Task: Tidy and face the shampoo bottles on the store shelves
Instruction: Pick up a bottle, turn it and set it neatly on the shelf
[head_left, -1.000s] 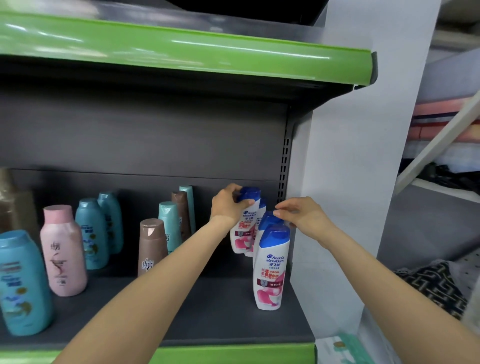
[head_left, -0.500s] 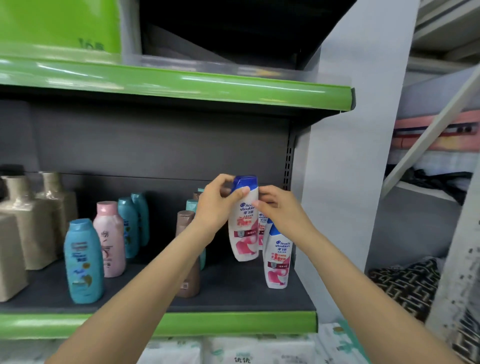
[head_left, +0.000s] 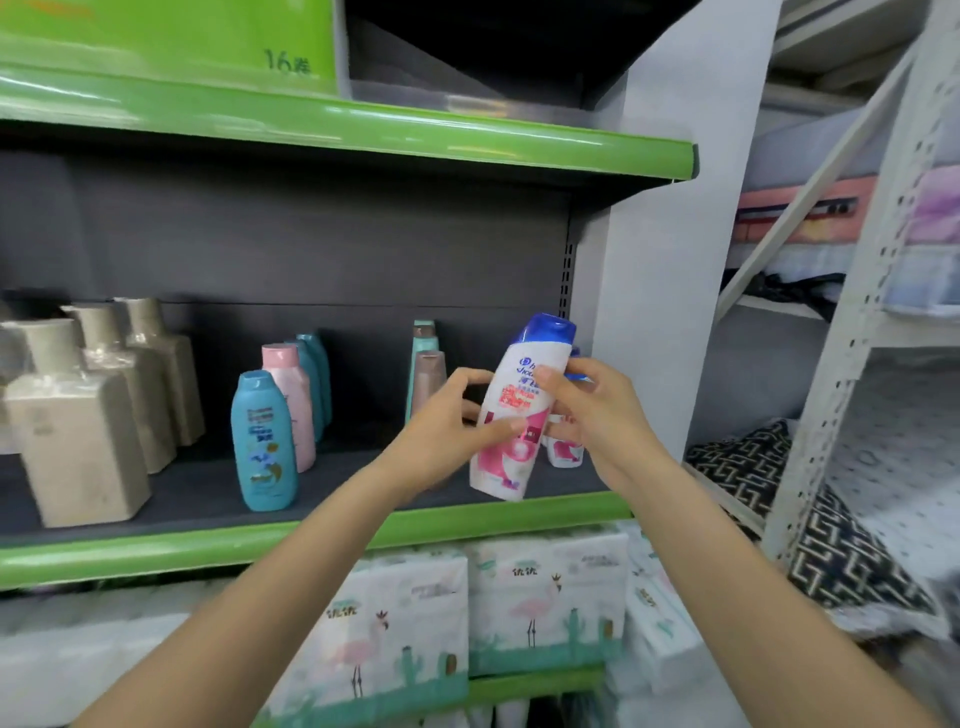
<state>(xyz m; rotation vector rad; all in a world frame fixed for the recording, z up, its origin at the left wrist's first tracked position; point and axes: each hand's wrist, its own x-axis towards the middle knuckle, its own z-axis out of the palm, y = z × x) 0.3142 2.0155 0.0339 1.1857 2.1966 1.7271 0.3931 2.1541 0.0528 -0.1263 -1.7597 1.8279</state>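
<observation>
With the left hand (head_left: 447, 431) and right hand (head_left: 597, 410) both grasping the tilted shampoo bottle (head_left: 511, 415) above the shelf (head_left: 208, 551) edge, I'd straighten it, label outward, before setting it down.

Single head-worn view, facing forward and slightly down at the green-edged shelf (head_left: 322, 535), close enough that both forearms fill the lower frame.
</observation>
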